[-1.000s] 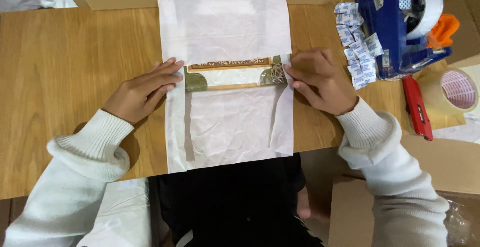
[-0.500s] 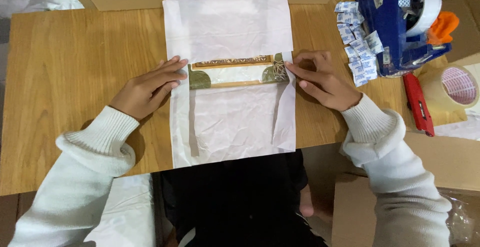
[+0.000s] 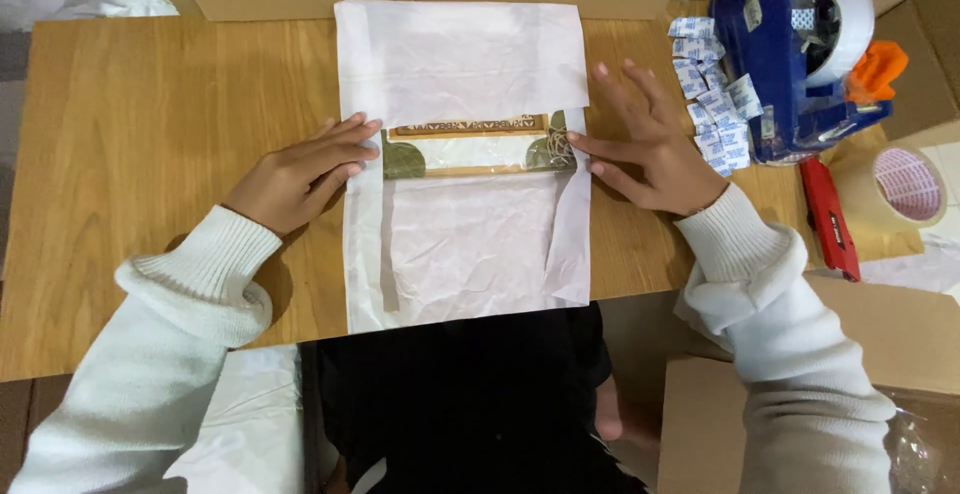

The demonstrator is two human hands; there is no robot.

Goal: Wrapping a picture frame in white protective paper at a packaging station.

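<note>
- Your left hand lies flat, fingers open, pinning the white paper's left edge to the counter.
- Your right hand is spread, gripping nothing, fingertips at the framed item mid-sheet, steadying it.

Looks like a packing station: wooden table, blue tape dispenser at two o'clock, cardboard boxes at four o'clock.

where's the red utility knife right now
In the head view, the red utility knife lies at the table's right edge, beyond the right hand, between blue tape dispenser and tape roll.
</note>
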